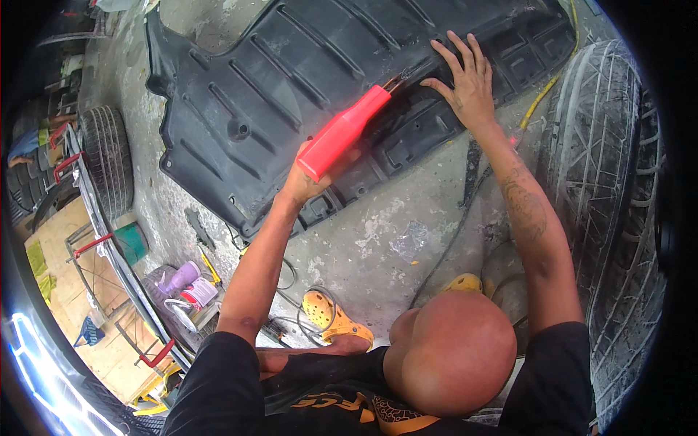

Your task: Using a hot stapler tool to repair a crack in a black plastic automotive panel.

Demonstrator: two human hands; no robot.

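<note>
My left hand [311,180] is closed round a red soldering gun [345,129]. Two copper prongs at its front reach the surface of a large black moulded plastic panel [218,116], which looks like a car's underbody cover. The gun's body hides most of my left fingers. My right hand [469,86] has its fingers spread over the panel's near right part, just right of the prongs, and holds nothing. Ribs and recesses run across the panel, which lies on the concrete floor [349,251].
Large tyres [592,160] stand on the right; another tyre [107,160] is at the left. A yellow hose [542,94] and a dark cable [458,229] run over the floor. Lower left are a purple bottle [183,276], a tin [198,294] and a wooden board [65,254] with red-handled clamps [156,354].
</note>
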